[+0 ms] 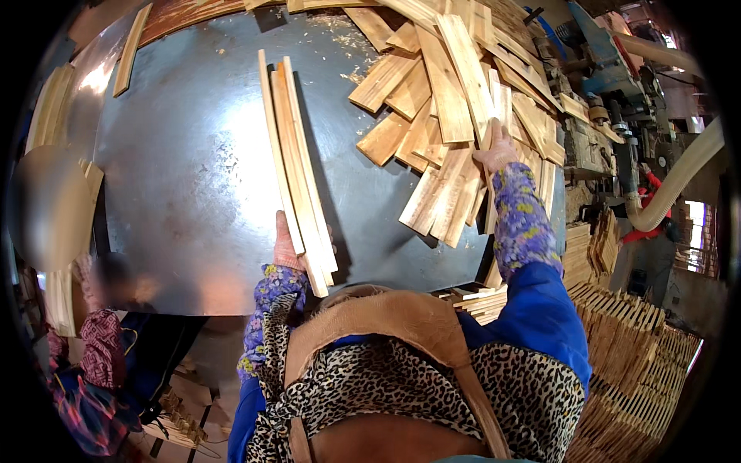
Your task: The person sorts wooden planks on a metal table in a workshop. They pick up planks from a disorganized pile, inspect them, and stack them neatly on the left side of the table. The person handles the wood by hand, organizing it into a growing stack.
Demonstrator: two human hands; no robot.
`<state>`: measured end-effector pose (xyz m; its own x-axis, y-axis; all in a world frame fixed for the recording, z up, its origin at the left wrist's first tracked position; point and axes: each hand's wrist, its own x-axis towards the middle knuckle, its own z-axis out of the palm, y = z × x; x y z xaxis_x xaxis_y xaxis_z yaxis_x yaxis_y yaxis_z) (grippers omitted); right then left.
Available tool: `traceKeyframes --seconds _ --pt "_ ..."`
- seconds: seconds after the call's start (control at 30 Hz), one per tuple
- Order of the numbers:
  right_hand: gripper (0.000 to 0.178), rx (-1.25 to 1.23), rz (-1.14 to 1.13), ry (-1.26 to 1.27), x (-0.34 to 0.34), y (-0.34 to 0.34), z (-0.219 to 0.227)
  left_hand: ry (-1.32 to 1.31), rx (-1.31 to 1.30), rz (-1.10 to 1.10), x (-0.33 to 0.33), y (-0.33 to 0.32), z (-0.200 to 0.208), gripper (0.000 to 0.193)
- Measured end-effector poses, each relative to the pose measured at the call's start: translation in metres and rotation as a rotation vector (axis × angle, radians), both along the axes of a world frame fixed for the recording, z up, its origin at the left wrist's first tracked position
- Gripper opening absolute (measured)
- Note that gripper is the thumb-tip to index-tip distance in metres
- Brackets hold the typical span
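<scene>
My left hand (289, 245) is wrapped round the near end of a small stack of long, narrow wooden boards (292, 162). They stand on edge, side by side, over the grey metal tabletop (177, 154). My right hand (500, 148) is at the pile on the right, closed at the near end of a long pale wooden board (469, 81). Some of its fingers are hidden behind the wood. Beneath and around it lies a loose heap of similar boards (436, 189), overlapping at many angles.
At the left edge another person's patterned sleeve (103, 347) shows beside more boards (51, 112). A single board (133, 50) lies at the far left. Blue machinery (610, 65) and a pale hose (685, 176) stand at right. Stacked wood (625, 370) fills the lower right.
</scene>
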<state>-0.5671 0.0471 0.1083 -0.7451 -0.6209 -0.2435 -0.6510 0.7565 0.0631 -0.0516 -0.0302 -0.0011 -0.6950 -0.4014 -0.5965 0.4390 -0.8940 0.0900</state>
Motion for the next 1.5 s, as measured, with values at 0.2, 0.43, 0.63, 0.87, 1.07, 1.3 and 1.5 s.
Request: traceKeyframes --seconds 0.2,0.43,0.63,0.87,1.07,1.3,1.5 --pt "0.070 -0.158 -0.304 -0.422 0.110 -0.034 0.061 0.301 0.185 0.014 -0.023 0.011 -0.029 0.101" --pt "0.048 -0.012 0.656 -0.932 0.197 -0.048 0.009 0.313 0.134 0.174 -0.067 0.038 -0.025 0.074" --pt "0.076 -0.123 0.641 0.250 0.023 -0.254 -0.001 0.443 0.073 0.234 -0.065 0.035 -0.025 0.079" --pt "0.116 -0.077 0.225 0.021 -0.018 -0.307 -0.003 0.162 0.056 0.240 -0.062 -0.002 -0.034 0.088" --pt "0.101 0.012 0.172 0.096 0.075 -0.258 -0.003 0.338 0.070 0.208 -0.083 -0.027 -0.017 0.080" --pt "0.090 -0.056 0.056 -0.174 0.125 -0.203 0.035 -0.470 -0.625 -0.024 0.001 -0.030 0.044 0.070" --pt "0.092 -0.195 0.136 0.039 0.188 -0.104 -0.007 -1.831 -0.972 -0.762 0.085 0.014 0.088 0.105"
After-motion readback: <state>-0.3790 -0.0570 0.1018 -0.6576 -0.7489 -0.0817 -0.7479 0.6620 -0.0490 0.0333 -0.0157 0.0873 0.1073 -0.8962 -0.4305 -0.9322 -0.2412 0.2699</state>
